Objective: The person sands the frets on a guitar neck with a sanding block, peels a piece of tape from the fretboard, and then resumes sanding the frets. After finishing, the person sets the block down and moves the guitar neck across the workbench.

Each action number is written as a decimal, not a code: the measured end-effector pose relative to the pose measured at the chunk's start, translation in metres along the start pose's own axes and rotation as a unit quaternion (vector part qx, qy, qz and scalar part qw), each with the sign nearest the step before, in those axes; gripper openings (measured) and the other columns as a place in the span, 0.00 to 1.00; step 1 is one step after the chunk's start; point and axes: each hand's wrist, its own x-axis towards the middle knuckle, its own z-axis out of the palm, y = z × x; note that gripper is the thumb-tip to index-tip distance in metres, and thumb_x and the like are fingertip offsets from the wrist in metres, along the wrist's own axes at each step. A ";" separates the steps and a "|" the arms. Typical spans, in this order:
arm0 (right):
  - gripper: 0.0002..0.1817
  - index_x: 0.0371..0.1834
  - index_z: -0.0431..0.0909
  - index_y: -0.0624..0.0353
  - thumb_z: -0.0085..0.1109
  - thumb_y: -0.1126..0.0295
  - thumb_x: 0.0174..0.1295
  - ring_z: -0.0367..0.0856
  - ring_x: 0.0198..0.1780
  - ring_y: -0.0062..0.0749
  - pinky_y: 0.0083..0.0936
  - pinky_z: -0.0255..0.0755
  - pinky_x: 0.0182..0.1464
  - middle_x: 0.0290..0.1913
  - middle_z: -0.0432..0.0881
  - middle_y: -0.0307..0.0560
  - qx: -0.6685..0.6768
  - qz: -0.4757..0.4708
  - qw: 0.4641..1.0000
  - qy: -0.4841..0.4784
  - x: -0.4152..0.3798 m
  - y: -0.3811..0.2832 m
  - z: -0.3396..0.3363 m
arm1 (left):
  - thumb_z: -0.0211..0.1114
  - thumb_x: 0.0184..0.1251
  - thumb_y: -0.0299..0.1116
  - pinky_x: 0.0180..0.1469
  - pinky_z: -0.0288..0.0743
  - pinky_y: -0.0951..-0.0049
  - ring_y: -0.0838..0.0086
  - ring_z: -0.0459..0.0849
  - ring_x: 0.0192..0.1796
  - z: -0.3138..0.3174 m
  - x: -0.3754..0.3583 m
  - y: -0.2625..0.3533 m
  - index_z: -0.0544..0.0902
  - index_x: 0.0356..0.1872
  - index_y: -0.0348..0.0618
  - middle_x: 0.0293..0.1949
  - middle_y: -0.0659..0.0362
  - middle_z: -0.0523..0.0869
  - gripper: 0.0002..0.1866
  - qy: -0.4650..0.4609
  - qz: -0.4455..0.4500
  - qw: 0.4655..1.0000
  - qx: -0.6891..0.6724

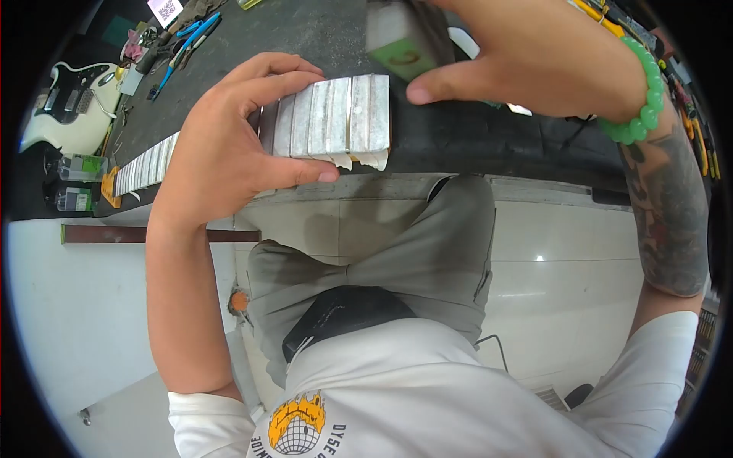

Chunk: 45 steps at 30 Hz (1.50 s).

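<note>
A guitar neck lies along the bench edge, its fretboard covered in strips of whitish tape between the frets. Loose tape ends hang from its near edge. My left hand wraps over the neck, fingers on the far side and thumb along the near side. Past that hand, the taped fretboard runs left to an amber-coloured end piece. Above and right of the neck, my right hand grips a grey block with a green face, blurred by motion. The block is apart from the tape, and most of that hand's fingers are out of frame.
At the left are a white electric guitar body, small plastic boxes with green labels and a blue-handled tool. A QR code card stands behind. Several yellow-handled tools line the right side of the dark bench mat.
</note>
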 end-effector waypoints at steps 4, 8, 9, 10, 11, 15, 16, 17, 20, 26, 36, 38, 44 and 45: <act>0.50 0.84 0.59 0.56 0.76 0.49 0.63 0.69 0.75 0.66 0.55 0.72 0.72 0.81 0.56 0.70 -0.027 0.076 0.997 -0.008 -0.003 0.031 -0.011 | 0.90 0.33 0.33 0.68 0.72 0.65 0.63 0.84 0.62 0.000 0.001 0.001 0.87 0.56 0.36 0.58 0.55 0.86 0.40 0.009 -0.014 1.000 -0.009; 0.53 0.85 0.56 0.53 0.79 0.54 0.61 0.67 0.76 0.62 0.58 0.67 0.77 0.80 0.58 0.64 -0.137 0.138 0.978 -0.069 -0.018 0.037 -0.025 | 0.90 0.34 0.35 0.65 0.75 0.65 0.63 0.84 0.58 0.001 0.000 0.003 0.88 0.55 0.38 0.57 0.58 0.86 0.38 0.014 -0.003 1.000 0.009; 0.53 0.85 0.56 0.53 0.79 0.54 0.61 0.67 0.76 0.62 0.58 0.67 0.77 0.80 0.58 0.64 -0.144 0.133 0.978 -0.071 -0.021 0.061 -0.012 | 0.90 0.35 0.35 0.64 0.76 0.65 0.63 0.84 0.58 0.002 0.000 0.003 0.88 0.55 0.39 0.58 0.58 0.85 0.38 0.011 -0.009 1.000 0.011; 0.52 0.84 0.58 0.52 0.79 0.54 0.60 0.66 0.78 0.54 0.49 0.64 0.79 0.79 0.63 0.58 -0.064 0.070 0.994 -0.054 -0.019 0.099 0.012 | 0.90 0.35 0.35 0.64 0.76 0.65 0.63 0.84 0.58 0.002 -0.001 0.000 0.88 0.55 0.39 0.58 0.58 0.85 0.38 0.018 -0.011 1.000 0.005; 0.51 0.83 0.59 0.51 0.78 0.54 0.60 0.65 0.81 0.46 0.40 0.61 0.80 0.78 0.69 0.52 0.016 0.006 0.999 -0.037 -0.017 0.121 0.021 | 0.90 0.35 0.36 0.64 0.76 0.64 0.62 0.84 0.58 0.002 -0.001 0.000 0.88 0.55 0.39 0.58 0.58 0.85 0.38 0.015 -0.003 1.000 0.014; 0.48 0.84 0.61 0.42 0.73 0.63 0.57 0.66 0.80 0.45 0.39 0.61 0.81 0.79 0.68 0.49 0.045 -0.014 0.998 -0.052 -0.013 0.117 0.006 | 0.90 0.36 0.37 0.63 0.77 0.64 0.61 0.84 0.59 0.003 -0.001 -0.004 0.87 0.55 0.38 0.57 0.58 0.85 0.38 0.008 0.010 1.000 0.008; 0.52 0.84 0.62 0.43 0.73 0.67 0.50 0.68 0.78 0.45 0.40 0.63 0.79 0.78 0.67 0.49 0.111 0.077 0.985 -0.103 -0.012 0.106 -0.003 | 0.90 0.36 0.37 0.63 0.77 0.64 0.61 0.84 0.59 0.003 -0.001 -0.004 0.87 0.55 0.38 0.57 0.58 0.85 0.38 0.013 0.005 1.000 0.003; 0.52 0.84 0.62 0.43 0.73 0.67 0.50 0.68 0.78 0.45 0.40 0.63 0.79 0.78 0.67 0.49 0.106 0.073 0.986 -0.107 -0.009 0.103 -0.005 | 0.90 0.36 0.37 0.63 0.77 0.64 0.61 0.84 0.59 0.004 -0.003 -0.005 0.87 0.55 0.38 0.57 0.58 0.85 0.38 0.016 0.012 1.000 0.004; 0.57 0.85 0.52 0.51 0.82 0.58 0.58 0.68 0.75 0.54 0.54 0.67 0.77 0.75 0.61 0.58 0.263 0.071 0.960 -0.071 0.002 0.072 -0.023 | 0.89 0.35 0.37 0.63 0.77 0.63 0.59 0.84 0.59 0.005 -0.003 -0.005 0.87 0.55 0.37 0.56 0.57 0.85 0.38 0.022 0.019 1.000 0.008; 0.63 0.80 0.57 0.62 0.89 0.60 0.42 0.74 0.68 0.35 0.32 0.69 0.69 0.68 0.71 0.49 0.557 -0.106 0.817 0.100 -0.007 -0.034 0.023 | 0.88 0.36 0.35 0.64 0.76 0.62 0.57 0.83 0.59 0.008 -0.004 -0.003 0.87 0.54 0.34 0.56 0.55 0.85 0.37 0.037 0.015 0.999 -0.003; 0.51 0.80 0.56 0.54 0.82 0.70 0.57 0.75 0.60 0.30 0.32 0.71 0.66 0.60 0.73 0.44 0.545 0.087 0.829 0.095 0.038 -0.001 0.032 | 0.87 0.38 0.36 0.63 0.77 0.61 0.56 0.83 0.60 0.010 -0.006 -0.006 0.86 0.55 0.33 0.56 0.54 0.86 0.37 0.057 0.036 0.997 0.022; 0.50 0.80 0.55 0.54 0.80 0.70 0.59 0.75 0.60 0.30 0.32 0.70 0.66 0.61 0.71 0.44 0.643 0.009 0.763 0.066 0.032 0.002 0.013 | 0.87 0.38 0.36 0.63 0.77 0.61 0.56 0.83 0.60 0.011 -0.006 -0.007 0.86 0.56 0.33 0.56 0.54 0.86 0.37 0.060 0.036 0.997 0.026; 0.51 0.80 0.58 0.58 0.83 0.64 0.57 0.72 0.66 0.36 0.36 0.66 0.70 0.66 0.70 0.52 0.252 -0.073 0.951 0.161 0.017 -0.042 0.013 | 0.87 0.38 0.38 0.62 0.77 0.61 0.56 0.84 0.59 0.007 -0.006 -0.005 0.87 0.56 0.33 0.56 0.54 0.86 0.38 0.044 0.016 0.999 0.004; 0.51 0.79 0.60 0.59 0.84 0.62 0.55 0.70 0.69 0.37 0.37 0.65 0.72 0.68 0.69 0.54 0.037 -0.140 0.977 0.154 0.013 -0.034 0.012 | 0.87 0.38 0.39 0.62 0.78 0.60 0.56 0.84 0.58 0.006 -0.006 -0.003 0.87 0.55 0.33 0.56 0.54 0.86 0.38 0.036 0.011 0.999 -0.008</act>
